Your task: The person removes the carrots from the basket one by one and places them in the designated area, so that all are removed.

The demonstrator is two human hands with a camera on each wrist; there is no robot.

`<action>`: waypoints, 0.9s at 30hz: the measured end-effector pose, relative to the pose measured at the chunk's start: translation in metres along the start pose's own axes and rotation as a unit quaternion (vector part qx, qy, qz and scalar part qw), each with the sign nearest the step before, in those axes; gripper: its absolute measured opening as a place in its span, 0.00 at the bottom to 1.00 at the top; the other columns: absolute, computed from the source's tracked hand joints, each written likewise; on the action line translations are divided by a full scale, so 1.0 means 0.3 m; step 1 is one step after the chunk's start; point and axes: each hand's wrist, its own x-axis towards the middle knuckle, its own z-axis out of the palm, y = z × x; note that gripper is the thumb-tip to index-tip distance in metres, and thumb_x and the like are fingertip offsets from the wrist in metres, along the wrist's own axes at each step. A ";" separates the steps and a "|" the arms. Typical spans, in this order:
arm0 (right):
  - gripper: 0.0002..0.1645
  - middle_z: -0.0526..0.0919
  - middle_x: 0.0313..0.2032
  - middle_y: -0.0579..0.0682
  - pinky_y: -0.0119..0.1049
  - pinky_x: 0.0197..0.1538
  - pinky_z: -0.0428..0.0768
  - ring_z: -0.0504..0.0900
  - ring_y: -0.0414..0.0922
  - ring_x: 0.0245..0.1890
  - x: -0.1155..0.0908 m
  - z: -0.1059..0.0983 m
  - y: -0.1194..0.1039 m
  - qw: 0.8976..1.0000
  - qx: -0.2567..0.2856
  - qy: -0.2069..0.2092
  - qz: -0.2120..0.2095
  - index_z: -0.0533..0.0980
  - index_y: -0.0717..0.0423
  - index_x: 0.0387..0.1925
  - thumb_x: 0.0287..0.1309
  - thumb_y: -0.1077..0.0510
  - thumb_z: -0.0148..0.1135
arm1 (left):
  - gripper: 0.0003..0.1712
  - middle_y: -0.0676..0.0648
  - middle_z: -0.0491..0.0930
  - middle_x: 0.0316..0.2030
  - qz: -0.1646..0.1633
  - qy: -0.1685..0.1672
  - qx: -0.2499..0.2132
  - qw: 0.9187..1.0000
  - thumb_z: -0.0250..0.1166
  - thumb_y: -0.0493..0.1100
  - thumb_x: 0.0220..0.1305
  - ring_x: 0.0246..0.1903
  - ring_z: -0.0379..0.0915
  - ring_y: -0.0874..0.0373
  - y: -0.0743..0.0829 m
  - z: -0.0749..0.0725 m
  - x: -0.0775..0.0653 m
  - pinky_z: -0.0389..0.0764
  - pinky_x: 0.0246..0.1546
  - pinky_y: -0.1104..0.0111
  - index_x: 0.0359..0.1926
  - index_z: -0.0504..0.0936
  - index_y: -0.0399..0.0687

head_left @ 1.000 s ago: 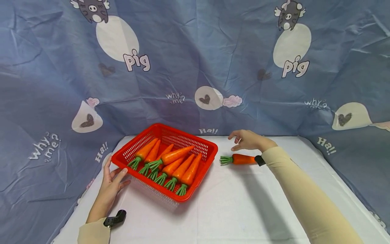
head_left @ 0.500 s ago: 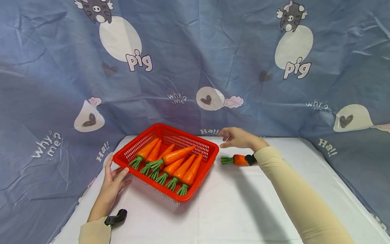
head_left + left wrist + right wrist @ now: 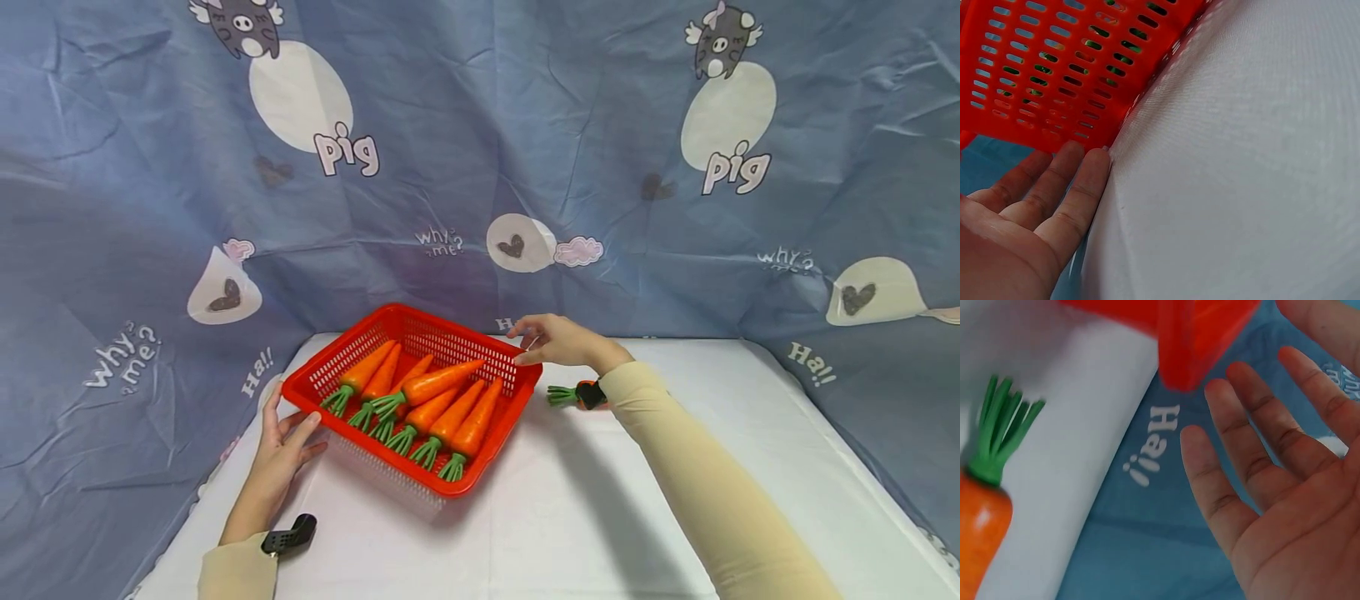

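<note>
A red plastic basket [image 3: 525, 396] with slotted walls stands askew on the white table and holds several carrots [image 3: 435, 382] with green tops. My left hand [image 3: 273, 458] holds its near left corner, thumb at the front rim and forefinger along the side. In the left wrist view, the other fingers [image 3: 1063, 194] reach the base of the slotted wall. My right hand [image 3: 562, 340] is at the far right corner, fingers spread and loosely bent; the right wrist view has the fingertips [image 3: 1196, 440] just off the red corner.
One more carrot [image 3: 982, 525] lies on the table [image 3: 570, 533] right of the basket, partly hidden by my right wrist in the head view. A blue printed cloth [image 3: 420, 167] hangs behind and along both sides.
My right hand has moved left, from above the loose carrot to the basket's far right corner. My left hand and the basket hold their places.
</note>
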 end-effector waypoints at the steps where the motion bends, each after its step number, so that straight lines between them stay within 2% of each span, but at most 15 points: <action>1: 0.28 0.88 0.50 0.58 0.44 0.57 0.86 0.90 0.52 0.52 0.008 0.006 -0.003 1.000 0.007 -0.003 -0.004 0.79 0.57 0.65 0.67 0.56 0.75 | 0.55 0.33 0.54 0.81 -0.001 0.001 0.001 1.000 0.60 0.54 0.82 0.50 0.80 0.72 0.000 0.000 -0.001 0.87 0.49 0.75 0.83 0.25 0.85; 7: 0.29 0.86 0.55 0.63 0.41 0.57 0.87 0.88 0.53 0.54 0.052 0.044 -0.023 0.998 0.049 -0.012 -0.027 0.77 0.63 0.67 0.67 0.59 0.74 | 0.55 0.33 0.55 0.80 0.003 0.004 -0.011 1.000 0.60 0.53 0.82 0.50 0.80 0.72 0.003 0.001 -0.004 0.87 0.48 0.74 0.84 0.26 0.83; 11: 0.29 0.86 0.54 0.63 0.37 0.57 0.84 0.86 0.51 0.52 0.077 0.067 -0.046 0.998 0.043 -0.009 -0.043 0.78 0.63 0.66 0.66 0.59 0.75 | 0.55 0.32 0.55 0.80 0.003 0.003 -0.008 1.000 0.60 0.53 0.82 0.51 0.80 0.71 0.006 0.001 -0.006 0.87 0.50 0.74 0.84 0.26 0.83; 15: 0.29 0.87 0.54 0.64 0.38 0.58 0.83 0.85 0.49 0.52 0.104 0.091 -0.070 0.998 0.040 -0.005 -0.056 0.78 0.62 0.65 0.66 0.58 0.75 | 0.55 0.34 0.55 0.81 -0.004 0.003 -0.007 1.000 0.60 0.55 0.81 0.52 0.80 0.69 0.007 0.000 -0.004 0.87 0.51 0.74 0.84 0.26 0.85; 19: 0.28 0.84 0.58 0.67 0.40 0.62 0.84 0.86 0.50 0.54 0.135 0.128 -0.093 0.995 0.077 -0.011 -0.058 0.78 0.63 0.64 0.67 0.59 0.74 | 0.54 0.34 0.54 0.81 -0.008 0.004 -0.016 1.000 0.60 0.54 0.82 0.52 0.80 0.69 0.007 0.002 -0.005 0.87 0.51 0.74 0.84 0.26 0.83; 22: 0.27 0.83 0.59 0.68 0.40 0.62 0.85 0.85 0.51 0.55 0.154 0.158 -0.113 0.993 0.104 -0.013 -0.051 0.79 0.62 0.64 0.66 0.61 0.75 | 0.54 0.34 0.55 0.81 -0.009 0.005 -0.018 1.000 0.60 0.54 0.82 0.52 0.81 0.68 0.007 0.003 -0.007 0.87 0.51 0.73 0.84 0.27 0.83; 27: 0.27 0.83 0.61 0.64 0.42 0.65 0.85 0.83 0.59 0.62 0.181 0.206 -0.144 0.993 0.110 -0.010 -0.051 0.79 0.60 0.63 0.64 0.63 0.76 | 0.54 0.35 0.56 0.80 -0.006 0.008 -0.015 1.000 0.60 0.55 0.82 0.52 0.81 0.66 0.005 0.005 -0.008 0.87 0.51 0.74 0.84 0.27 0.83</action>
